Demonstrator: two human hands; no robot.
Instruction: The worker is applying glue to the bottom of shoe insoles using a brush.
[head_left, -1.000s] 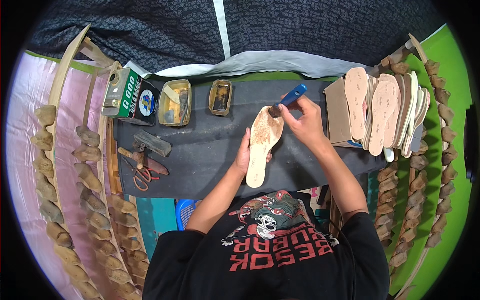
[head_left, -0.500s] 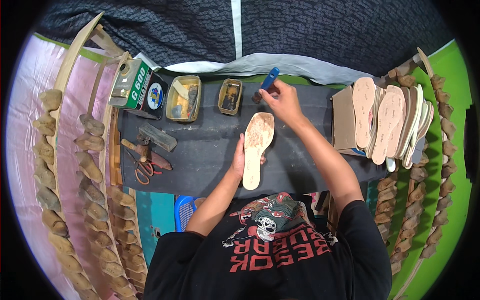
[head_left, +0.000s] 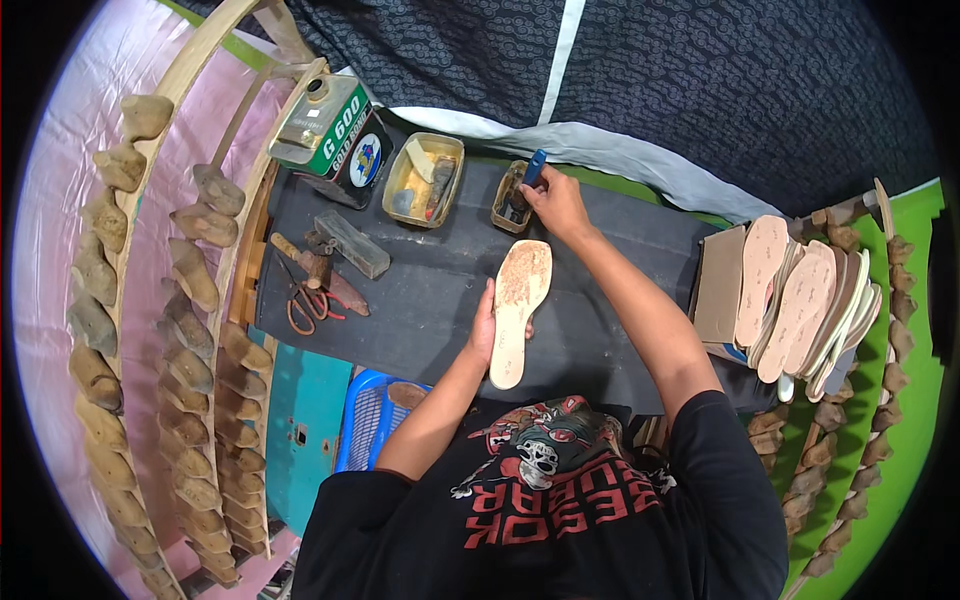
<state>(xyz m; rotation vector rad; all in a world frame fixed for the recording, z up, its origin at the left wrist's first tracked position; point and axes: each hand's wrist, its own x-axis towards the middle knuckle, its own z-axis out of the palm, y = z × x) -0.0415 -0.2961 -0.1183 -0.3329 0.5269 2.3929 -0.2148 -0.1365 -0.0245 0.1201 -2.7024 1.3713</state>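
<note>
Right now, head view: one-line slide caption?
Left hand steadies a shoe insole on the dark bench while the right hand dips a blue-handled brush into a small tin.

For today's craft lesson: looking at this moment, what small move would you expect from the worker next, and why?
Probably lifting the blue-handled brush out of the small tin and carrying it back to the insole. The right hand has the brush tip in the tin, the left hand steadies the insole, and only its upper part looks coated.
</note>
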